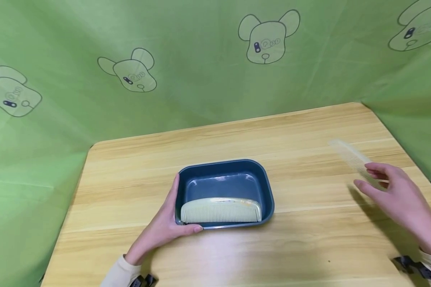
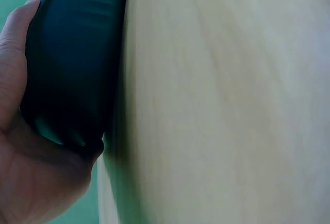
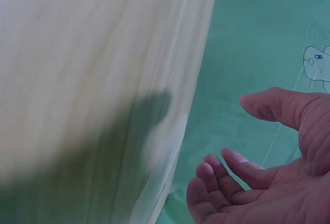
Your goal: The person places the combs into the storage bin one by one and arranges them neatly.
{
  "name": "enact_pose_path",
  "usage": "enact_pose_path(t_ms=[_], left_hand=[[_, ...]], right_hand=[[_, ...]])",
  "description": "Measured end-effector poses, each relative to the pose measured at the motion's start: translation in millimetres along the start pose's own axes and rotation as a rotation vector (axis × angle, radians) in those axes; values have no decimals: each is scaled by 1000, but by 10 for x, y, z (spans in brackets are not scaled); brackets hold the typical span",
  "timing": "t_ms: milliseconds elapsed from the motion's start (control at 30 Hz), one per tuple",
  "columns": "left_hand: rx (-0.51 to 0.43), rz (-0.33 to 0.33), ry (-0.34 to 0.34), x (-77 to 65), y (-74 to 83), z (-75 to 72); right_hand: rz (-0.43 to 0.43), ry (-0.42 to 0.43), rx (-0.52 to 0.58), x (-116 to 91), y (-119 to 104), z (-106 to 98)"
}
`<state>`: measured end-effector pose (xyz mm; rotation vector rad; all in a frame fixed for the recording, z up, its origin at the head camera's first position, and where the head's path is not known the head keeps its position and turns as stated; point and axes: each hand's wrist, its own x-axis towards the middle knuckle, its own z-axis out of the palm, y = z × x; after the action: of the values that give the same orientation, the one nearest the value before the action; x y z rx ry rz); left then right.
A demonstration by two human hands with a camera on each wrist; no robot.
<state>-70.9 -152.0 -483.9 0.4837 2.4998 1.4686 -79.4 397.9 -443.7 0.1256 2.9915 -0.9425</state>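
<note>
My left hand (image 1: 169, 217) holds a dark blue rectangular tray (image 1: 269, 195) at its left end, thumb along the front wall and fingers along the side. In the left wrist view the tray's outer wall (image 2: 77, 54) fills the grip. A pale green comb (image 1: 220, 211) leans along the tray's front inside, teeth down. At the right, my right hand (image 1: 398, 191) hovers by a whitish, translucent comb (image 1: 350, 153), overlapping its near end in the head view. The right wrist view has thumb and fingers spread apart with nothing between them, the translucent comb (image 3: 160, 183) beyond the fingertips.
Everything stands on a light wood-grain table (image 1: 294, 247) with rounded far corners. Green cloth (image 1: 201, 79) printed with cartoon animal heads hangs behind and at both sides. Black straps (image 1: 414, 269) circle the sleeved wrists.
</note>
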Motion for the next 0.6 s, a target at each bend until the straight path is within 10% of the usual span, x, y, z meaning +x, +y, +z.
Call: enact_pose_path(t_ms=[600], left_hand=[[-8,13,-2,4,30,9]], right_hand=[[66,-94,-50,56,368,-154]])
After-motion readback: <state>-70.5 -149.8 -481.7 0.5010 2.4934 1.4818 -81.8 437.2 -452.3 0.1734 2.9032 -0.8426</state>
